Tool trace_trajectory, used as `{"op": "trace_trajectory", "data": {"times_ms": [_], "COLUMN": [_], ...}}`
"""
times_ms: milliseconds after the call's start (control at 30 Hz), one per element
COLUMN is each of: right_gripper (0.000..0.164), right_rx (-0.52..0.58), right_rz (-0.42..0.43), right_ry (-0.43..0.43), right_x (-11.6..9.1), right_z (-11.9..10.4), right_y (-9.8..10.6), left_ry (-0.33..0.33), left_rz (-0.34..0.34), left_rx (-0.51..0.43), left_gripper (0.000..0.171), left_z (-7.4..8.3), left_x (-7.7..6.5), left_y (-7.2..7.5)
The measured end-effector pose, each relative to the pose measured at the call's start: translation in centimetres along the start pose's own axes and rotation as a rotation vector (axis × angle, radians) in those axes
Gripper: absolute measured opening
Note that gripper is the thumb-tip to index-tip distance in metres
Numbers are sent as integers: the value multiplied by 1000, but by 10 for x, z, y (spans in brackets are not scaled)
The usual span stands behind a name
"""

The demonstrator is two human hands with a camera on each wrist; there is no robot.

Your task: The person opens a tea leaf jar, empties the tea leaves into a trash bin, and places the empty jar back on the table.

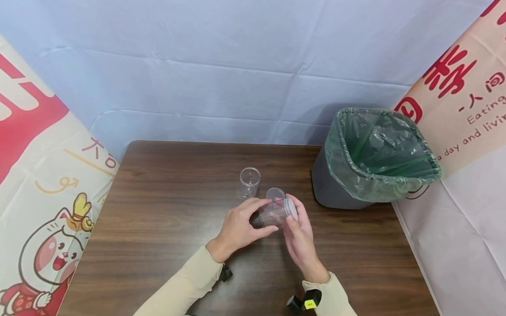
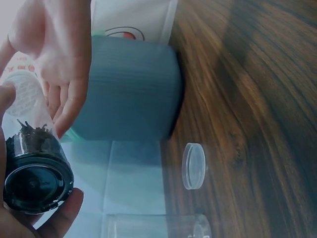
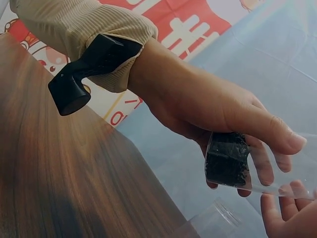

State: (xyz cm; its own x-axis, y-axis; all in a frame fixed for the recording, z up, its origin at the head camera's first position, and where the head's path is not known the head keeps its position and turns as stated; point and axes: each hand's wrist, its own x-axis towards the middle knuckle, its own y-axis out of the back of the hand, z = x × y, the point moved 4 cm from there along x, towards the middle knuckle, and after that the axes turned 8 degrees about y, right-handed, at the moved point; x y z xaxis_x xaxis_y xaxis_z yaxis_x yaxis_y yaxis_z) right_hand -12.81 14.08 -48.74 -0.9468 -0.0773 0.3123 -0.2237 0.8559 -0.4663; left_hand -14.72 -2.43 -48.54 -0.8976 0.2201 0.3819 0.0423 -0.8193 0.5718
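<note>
Tilted on its side above the table is a clear jar (image 1: 272, 216) with a whitish lid (image 1: 291, 208). Dark, dry leaf-like bits (image 2: 37, 141) lie gathered toward its base. My left hand (image 1: 239, 224) grips the jar around its base end, thumb on one side and fingers on the other. At the lidded end, my right hand (image 1: 299, 232) holds the lid between thumb and fingers. Just beyond the hands, a second clear lid (image 2: 194, 166) rests on the table. Behind it to the left stands a clear uncovered jar (image 1: 250, 181).
A grey bin (image 1: 330, 182) with a green bag liner (image 1: 395, 184) stands at the right back of the brown wooden table (image 1: 170, 188). Pale blue cloth (image 1: 205, 79) hangs behind the table, and printed banners flank it on both sides.
</note>
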Motion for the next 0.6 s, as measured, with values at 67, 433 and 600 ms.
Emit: {"op": "trace_trajectory", "data": {"times_ms": [67, 433, 600], "right_gripper": [44, 41, 43], "right_rx": [-18, -81, -89], "right_rz": [7, 0, -18], "right_ry": [6, 35, 25], "right_x": [-1, -1, 0], "right_z": [1, 1, -2], "right_y": [0, 0, -2], "left_ry": [-4, 9, 13], "left_rz": [0, -18, -25], "left_rx": [-2, -9, -19], "left_gripper": [62, 61, 60], "left_z": [0, -2, -2], "left_x": [0, -2, -2], "left_y": [0, -2, -1]}}
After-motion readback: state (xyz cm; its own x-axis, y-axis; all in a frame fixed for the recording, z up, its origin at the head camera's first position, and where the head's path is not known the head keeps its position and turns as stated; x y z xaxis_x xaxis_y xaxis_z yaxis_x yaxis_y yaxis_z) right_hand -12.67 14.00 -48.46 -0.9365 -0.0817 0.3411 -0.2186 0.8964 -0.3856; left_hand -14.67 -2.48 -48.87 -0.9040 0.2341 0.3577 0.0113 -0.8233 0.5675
